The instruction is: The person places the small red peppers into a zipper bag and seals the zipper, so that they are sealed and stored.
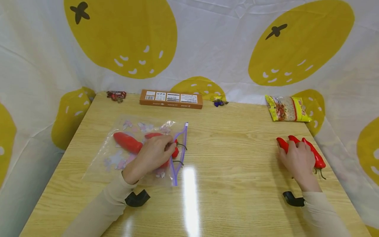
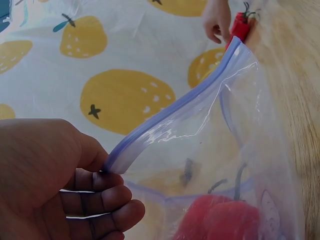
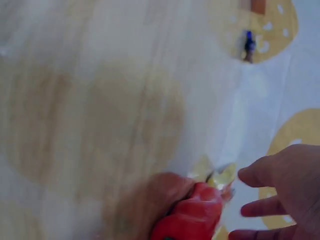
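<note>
On the left of the table lies a clear zip bag [image 1: 97,166] with a purple zip edge and faint printed shapes. Red peppers [image 1: 127,142] with dark stems are inside it. My left hand [image 1: 151,153] pinches the bag's edge between thumb and forefinger, as the left wrist view shows; the bag's mouth gapes there. Several long red peppers [image 1: 315,153] lie together at the right edge of the table. My right hand [image 1: 299,161] is over them and hides part of them. In the right wrist view its fingers [image 3: 262,206] are extended and apart, beside a red pepper [image 3: 192,212].
Along the back edge stand a brown box [image 1: 171,102], a dark red wrapped sweet [image 1: 116,95], a small purple and yellow sweet [image 1: 219,102] and a yellow food packet [image 1: 287,108]. A white fabric [image 1: 213,49] with yellow fruit prints hangs behind the table.
</note>
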The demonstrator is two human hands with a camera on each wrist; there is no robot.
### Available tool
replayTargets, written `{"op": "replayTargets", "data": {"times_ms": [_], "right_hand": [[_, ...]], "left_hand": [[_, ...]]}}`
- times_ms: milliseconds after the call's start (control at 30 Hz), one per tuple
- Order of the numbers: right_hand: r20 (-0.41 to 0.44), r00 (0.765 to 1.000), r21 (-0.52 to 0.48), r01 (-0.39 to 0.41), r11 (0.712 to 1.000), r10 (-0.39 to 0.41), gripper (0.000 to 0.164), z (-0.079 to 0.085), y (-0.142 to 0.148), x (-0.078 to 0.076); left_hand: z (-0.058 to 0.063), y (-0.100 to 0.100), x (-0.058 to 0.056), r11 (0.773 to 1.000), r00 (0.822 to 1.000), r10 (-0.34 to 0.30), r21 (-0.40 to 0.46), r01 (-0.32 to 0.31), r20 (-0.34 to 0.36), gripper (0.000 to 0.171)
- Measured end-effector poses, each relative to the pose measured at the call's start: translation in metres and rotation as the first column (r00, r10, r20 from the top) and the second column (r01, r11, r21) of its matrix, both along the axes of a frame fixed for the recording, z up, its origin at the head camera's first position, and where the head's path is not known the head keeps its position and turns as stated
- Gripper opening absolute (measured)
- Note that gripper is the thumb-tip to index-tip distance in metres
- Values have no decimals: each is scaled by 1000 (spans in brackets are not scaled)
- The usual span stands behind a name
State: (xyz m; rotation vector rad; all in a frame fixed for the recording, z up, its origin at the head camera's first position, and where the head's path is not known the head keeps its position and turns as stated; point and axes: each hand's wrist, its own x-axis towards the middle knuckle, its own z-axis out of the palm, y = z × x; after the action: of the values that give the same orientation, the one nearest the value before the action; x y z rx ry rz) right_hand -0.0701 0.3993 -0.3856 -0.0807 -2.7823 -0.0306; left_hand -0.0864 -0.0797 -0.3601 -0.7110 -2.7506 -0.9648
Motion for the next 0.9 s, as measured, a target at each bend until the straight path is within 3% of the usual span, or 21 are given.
{"op": "replayTargets", "data": {"times_ms": [167,500,600,700,833,900], "right_hand": [[179,981,19,79,997,-82,32,-4,3,6],[143,985,-18,99,995,-95,21,-7,4,6],[77,995,-66,75,995,-70,28,-4,-1,5],[38,999,-179,15,984,-9,36,5,-19,3],[61,991,-345,-88,934,116,40,20,-57,0],[53,979,-420,-157,894,197,41,25,-77,-1]], "left_hand": [[1,0,0,1000,1000,4,2,-4,10,28],[2,0,0,1000,1000,3,11,-3,3,29],[1,0,0,1000,1000,-1,8,1,2,29],[1,0,0,1000,1000,4,6,-4,-1,28],[1,-1,0,1000,1000,7,6,-7,-2,28],[1,-1,0,1000,1000,6,7,-6,-2,27]]}}
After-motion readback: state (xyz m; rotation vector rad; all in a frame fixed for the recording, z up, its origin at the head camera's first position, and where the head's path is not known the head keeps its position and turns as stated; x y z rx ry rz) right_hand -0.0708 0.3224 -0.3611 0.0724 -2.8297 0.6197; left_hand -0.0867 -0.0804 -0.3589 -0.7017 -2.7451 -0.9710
